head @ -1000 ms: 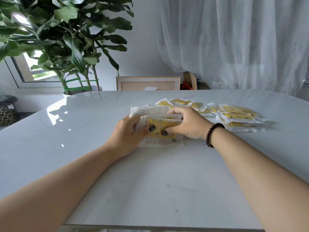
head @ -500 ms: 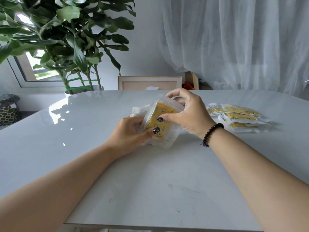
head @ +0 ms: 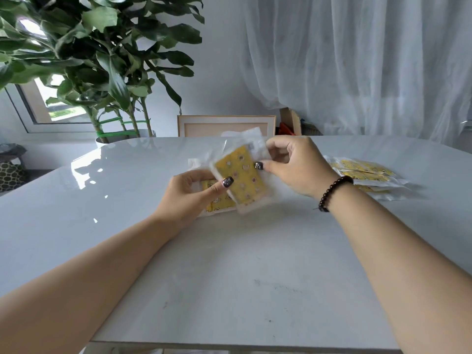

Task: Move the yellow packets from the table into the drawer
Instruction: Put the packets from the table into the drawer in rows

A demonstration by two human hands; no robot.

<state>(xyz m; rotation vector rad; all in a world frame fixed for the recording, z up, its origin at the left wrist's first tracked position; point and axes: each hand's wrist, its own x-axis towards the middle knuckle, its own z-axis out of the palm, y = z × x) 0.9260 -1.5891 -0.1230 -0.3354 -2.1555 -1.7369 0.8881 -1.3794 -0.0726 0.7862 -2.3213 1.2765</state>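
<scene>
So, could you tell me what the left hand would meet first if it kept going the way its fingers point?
Probably the right hand: the left hand points up and right along the yellow packet both hold. Depth is unclear.

Bare forearms, dark-painted nails, dark beaded bracelet (head: 332,192) on right wrist

Yellow packets — three groups on and above your table

One clear-wrapped patterned packet (head: 241,178) held tilted, lifted; a second packet (head: 217,200) flat beneath it; remaining pile (head: 362,172) lying overlapped at your right — well apart.
</scene>
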